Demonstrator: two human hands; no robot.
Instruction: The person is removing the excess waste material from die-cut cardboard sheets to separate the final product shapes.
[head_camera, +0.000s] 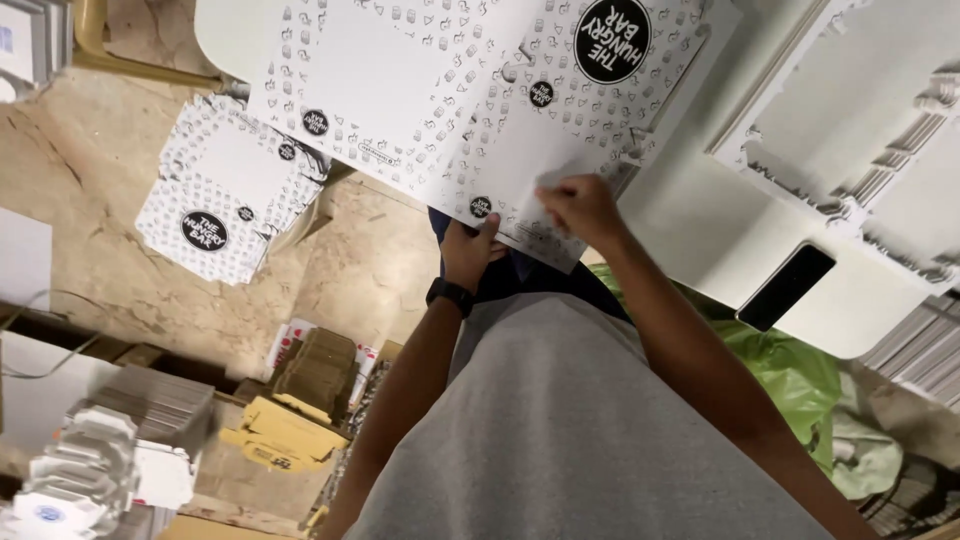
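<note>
A flat white cardboard box blank (440, 90), printed with small grey icons and round black badges, lies over the edge of a white table (700, 230). My left hand (470, 250), a black watch on its wrist, grips the blank's near edge from below. On top of the same edge, my right hand (580, 208) pinches a flap with its fingers. Both forearms reach up from my grey shirt.
A stack of folded printed boxes (225, 190) sits on the stone floor at left. Stacked white blanks (880, 130) and a black phone (787, 287) lie on the table at right. Green plastic bag (790, 370), yellow cartons (280, 435) and white stacks (90, 470) lie below.
</note>
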